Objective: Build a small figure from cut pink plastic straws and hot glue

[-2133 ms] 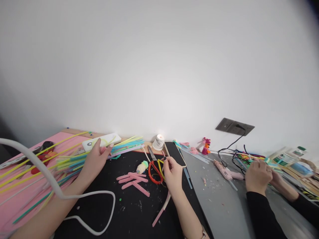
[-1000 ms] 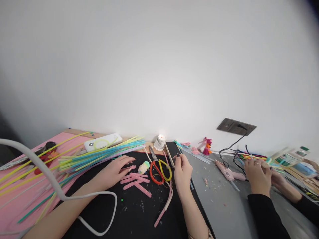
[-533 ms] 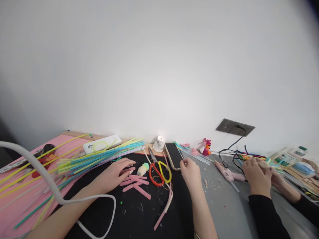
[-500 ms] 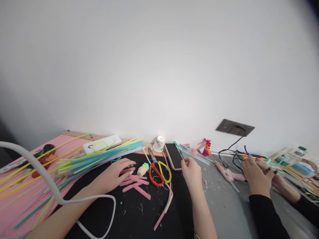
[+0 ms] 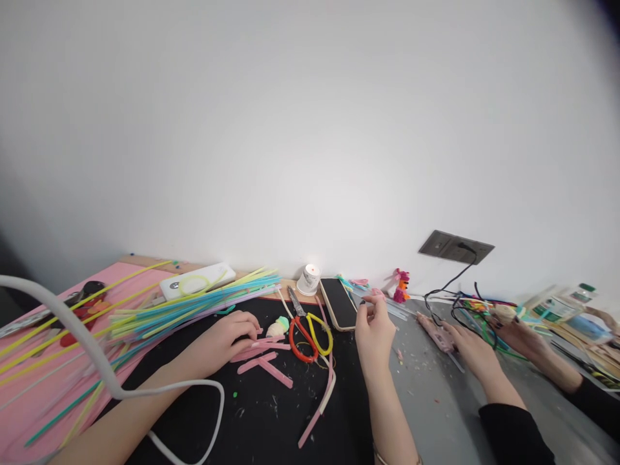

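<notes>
My left hand, fingers curled, grips short pink pipe cleaner pieces on the black mat; more pink pieces lie just in front. My right hand is raised beside the phone, its fingers bent together in a pinch. Whatever is between those fingertips, if anything, cannot be made out. Between my hands lie scissors with one red and one yellow handle, and a small cream and green fuzzy figure. A long pink and white pipe cleaner lies bent on the mat.
To the left are a bundle of coloured pipe cleaners and a white power bank; a white cable crosses my left forearm. A paper cup stands by the wall. At right, another person's hand touches a pink glue gun.
My right hand has moved slightly up and away from the phone's edge. My left fingers have curled in more over the pink pieces. The other person's hand has come down to the glue gun.
</notes>
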A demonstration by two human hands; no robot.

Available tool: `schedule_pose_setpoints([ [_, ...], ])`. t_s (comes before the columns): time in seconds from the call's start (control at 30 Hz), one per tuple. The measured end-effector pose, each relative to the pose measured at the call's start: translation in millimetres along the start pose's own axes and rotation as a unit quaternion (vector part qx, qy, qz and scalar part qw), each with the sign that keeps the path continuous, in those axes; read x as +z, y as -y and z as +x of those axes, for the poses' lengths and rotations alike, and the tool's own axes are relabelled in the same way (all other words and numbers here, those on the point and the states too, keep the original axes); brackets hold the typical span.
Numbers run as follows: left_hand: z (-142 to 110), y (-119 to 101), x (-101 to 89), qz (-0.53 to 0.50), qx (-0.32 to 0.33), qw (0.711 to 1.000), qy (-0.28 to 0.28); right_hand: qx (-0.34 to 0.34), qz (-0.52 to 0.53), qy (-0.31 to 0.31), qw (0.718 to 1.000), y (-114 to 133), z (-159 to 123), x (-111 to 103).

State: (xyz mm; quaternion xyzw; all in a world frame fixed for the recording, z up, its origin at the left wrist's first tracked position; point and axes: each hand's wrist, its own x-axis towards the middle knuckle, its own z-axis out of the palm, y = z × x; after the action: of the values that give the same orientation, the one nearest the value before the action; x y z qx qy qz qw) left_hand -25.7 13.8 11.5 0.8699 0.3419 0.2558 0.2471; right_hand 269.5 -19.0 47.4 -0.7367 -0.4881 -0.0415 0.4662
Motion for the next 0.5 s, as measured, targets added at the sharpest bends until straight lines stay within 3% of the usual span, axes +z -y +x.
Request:
schedule_pose_setpoints([
  [0.23,0,-4,-2.5,0.014,-0.046,0.998,-0.041,-0.042,0.071,0.017,0.996,4,-5,4],
  [0.33,-1,-9,-4.6,0.019,-0.049,0.997,-0.064,-0.091,0.126,0.107,0.982,14,-14,8],
  [0.5,-2,-14,-1.4,0.013,-0.037,0.998,-0.044,-0.197,0.153,0.305,0.919,30,-42,26],
])
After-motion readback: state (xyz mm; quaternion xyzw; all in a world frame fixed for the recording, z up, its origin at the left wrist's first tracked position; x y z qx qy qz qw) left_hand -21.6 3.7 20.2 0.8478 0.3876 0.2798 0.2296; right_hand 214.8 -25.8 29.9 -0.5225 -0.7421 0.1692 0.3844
